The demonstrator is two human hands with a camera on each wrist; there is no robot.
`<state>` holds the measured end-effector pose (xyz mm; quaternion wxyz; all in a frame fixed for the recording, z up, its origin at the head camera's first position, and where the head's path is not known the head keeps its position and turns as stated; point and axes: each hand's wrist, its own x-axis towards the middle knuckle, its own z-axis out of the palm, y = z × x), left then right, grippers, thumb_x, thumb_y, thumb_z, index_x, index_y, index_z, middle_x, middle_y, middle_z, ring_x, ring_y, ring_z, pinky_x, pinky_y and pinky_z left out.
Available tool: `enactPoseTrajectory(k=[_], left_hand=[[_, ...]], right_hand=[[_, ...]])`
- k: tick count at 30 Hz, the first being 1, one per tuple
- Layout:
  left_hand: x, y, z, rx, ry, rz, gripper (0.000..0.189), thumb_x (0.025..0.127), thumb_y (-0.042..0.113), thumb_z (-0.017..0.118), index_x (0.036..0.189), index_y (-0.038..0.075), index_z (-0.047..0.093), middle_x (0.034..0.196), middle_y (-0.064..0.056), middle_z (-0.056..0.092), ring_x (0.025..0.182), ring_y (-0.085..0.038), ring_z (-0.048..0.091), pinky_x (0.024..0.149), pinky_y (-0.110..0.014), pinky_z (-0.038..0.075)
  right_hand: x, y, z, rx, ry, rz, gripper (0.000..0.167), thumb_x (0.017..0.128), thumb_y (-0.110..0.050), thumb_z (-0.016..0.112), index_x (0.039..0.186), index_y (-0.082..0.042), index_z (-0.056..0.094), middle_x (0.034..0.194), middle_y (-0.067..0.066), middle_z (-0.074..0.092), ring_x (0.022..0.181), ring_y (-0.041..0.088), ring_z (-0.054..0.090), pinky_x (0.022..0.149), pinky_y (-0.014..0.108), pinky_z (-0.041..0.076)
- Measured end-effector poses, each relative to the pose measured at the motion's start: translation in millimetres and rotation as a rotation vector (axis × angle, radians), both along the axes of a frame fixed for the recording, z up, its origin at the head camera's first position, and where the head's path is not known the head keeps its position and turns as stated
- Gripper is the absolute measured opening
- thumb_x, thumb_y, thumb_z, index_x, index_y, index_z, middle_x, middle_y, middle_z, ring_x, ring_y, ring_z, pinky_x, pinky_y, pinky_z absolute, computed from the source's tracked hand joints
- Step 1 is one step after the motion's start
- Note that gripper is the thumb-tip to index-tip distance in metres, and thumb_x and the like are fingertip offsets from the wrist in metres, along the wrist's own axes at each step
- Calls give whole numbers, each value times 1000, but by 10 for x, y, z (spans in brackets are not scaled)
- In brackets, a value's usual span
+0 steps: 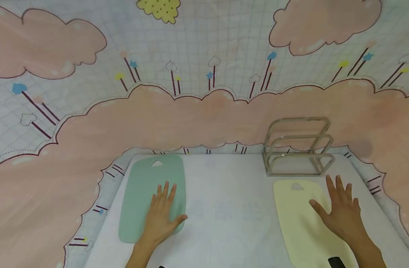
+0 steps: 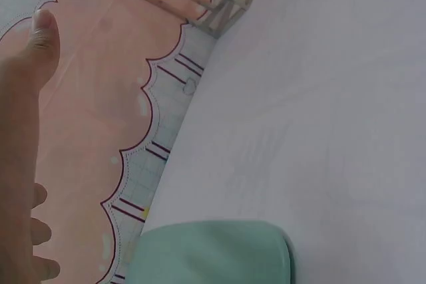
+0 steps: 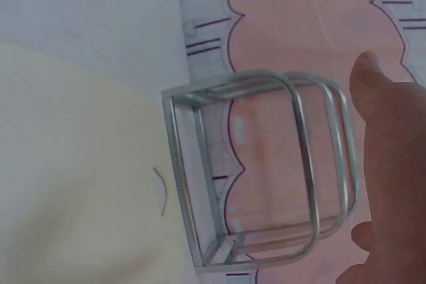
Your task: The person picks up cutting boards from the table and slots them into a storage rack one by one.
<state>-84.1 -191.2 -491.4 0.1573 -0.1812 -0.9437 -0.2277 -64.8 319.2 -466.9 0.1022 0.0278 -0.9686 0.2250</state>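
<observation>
A green cutting board (image 1: 137,208) lies on the left of the white table, its handle hole at the far end. Above its right half is my left hand (image 1: 161,219), fingers straight and thumb out to the side, holding nothing. On the right lies a pale yellow cutting board (image 1: 291,219). My right hand (image 1: 345,214) is spread over its right edge, with nothing in it. Just beyond those fingertips stands a metal wire rack (image 3: 306,157) with several upright loops. In the left wrist view the left hand (image 2: 20,118) appears at the edge, away from the green board (image 2: 213,254).
White table surface (image 1: 228,208) lies between the two boards. The rack stands at the table's far right, near the back edge. A patterned cloth (image 1: 191,119) with peach clouds hangs behind and around the table. A black strap piece (image 1: 336,262) shows at the right wrist.
</observation>
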Motion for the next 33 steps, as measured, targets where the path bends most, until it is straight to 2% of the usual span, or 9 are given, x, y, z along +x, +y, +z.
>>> enactPoseTrajectory(k=[5,8,13,18,25,33], left_hand=[[-131,247,-12,107,-16,-50,95,86,77,29,153,11,20,155,-19,19,139,-45,15,105,-64,20],[-190,385,1,179,-34,-77,96,85,77,29,154,11,19,156,-18,19,141,-43,13,106,-63,20],[-291,625,-8,244,-37,-118,99,85,78,29,153,7,20,156,-16,20,140,-42,16,102,-65,25],[-419,906,-45,305,-87,-171,98,85,77,33,153,8,19,157,-13,18,141,-38,17,98,-68,29],[-582,1266,-47,421,-192,-191,97,86,76,35,154,11,14,157,-13,16,142,-35,17,98,-68,28],[-667,1637,-47,460,-187,-266,95,87,76,32,154,9,15,158,-8,15,143,-29,17,104,-60,28]], right_hand=[[-37,42,-21,-77,36,-9,85,96,-35,56,154,-12,-1,156,25,-5,136,52,-13,95,76,-4],[-56,41,-22,-135,49,-15,83,96,-32,56,155,-12,1,156,25,-2,137,50,-11,94,78,-1],[-100,54,-12,-208,43,-27,79,98,-29,53,155,-14,-1,158,20,-4,139,47,-9,89,81,5],[-173,113,-15,-281,63,-27,77,99,-27,51,155,-13,0,157,21,-4,138,50,-5,96,76,2],[-371,204,0,-325,89,-32,74,100,-25,48,154,-10,1,156,24,-1,139,50,2,100,73,6],[-451,248,-24,-341,81,-47,72,101,-26,46,154,-7,2,155,28,2,139,49,2,105,68,5]])
